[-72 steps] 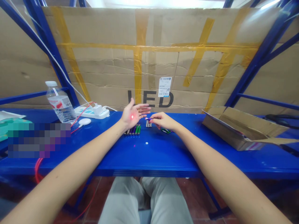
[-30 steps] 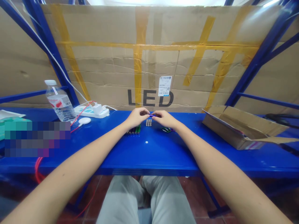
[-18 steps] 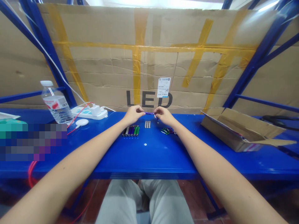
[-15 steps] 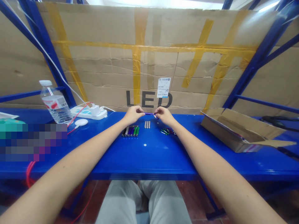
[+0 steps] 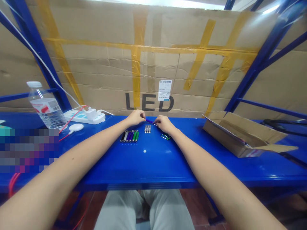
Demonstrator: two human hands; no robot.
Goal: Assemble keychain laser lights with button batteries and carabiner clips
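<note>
Head view: the left hand [image 5: 137, 117], open-palmed in the earliest frame, now pinches one end of a purple tube [image 5: 149, 121]; the right hand [image 5: 164, 124] is closed at its other end. Nearer the wearer lie silver discs [image 5: 147, 129] between the hands, a row of tubes [image 5: 129, 136] before the left, green clips [image 5: 165, 137] by the right. Right of both hands, the blue table [image 5: 144, 169] bears an open carton [image 5: 223, 139]; taped cardboard [image 5: 96, 76] stands beyond them.

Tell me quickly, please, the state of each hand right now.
Left hand: closed, pinching one end of a purple tube.
Right hand: closed at the tube's other end; its exact grip is too small to make out.
</note>
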